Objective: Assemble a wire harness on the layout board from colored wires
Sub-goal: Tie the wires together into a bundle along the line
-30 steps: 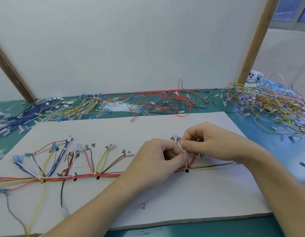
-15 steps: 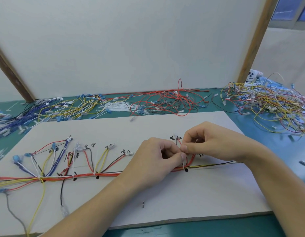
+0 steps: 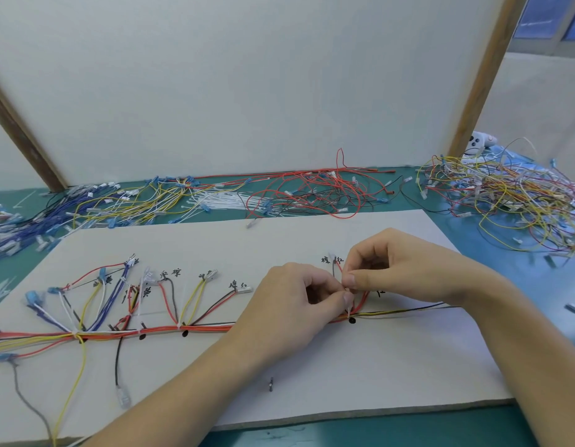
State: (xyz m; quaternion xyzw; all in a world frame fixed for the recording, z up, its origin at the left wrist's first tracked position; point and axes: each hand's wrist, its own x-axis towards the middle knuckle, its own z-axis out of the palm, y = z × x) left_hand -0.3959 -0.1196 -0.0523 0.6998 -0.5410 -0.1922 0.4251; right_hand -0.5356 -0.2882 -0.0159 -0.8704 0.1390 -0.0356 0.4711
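Red-and-orange wire harness trunk (image 3: pixel 196 330) lies along white layout board (image 3: pixel 344 366), passing beneath both hands. Left hand (image 3: pixel 296 304) and right hand (image 3: pixel 396 269) each pinch thin white cable tie (image 3: pixel 348 304), fingertips meeting just above trunk.

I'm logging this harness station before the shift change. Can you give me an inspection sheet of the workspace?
Surface: white layout board on a green table, handwritten marks along the branches.
Job's things: wire harness along the board, branches fanning up on the left.
Clutter: loose wire piles behind the board, tangled heap at right.
Hands: left hand and right hand both pinch a white tie at the trunk.
Cables: yellow wire trails off the board's near edge.
Surroundings: white panel with wooden posts.
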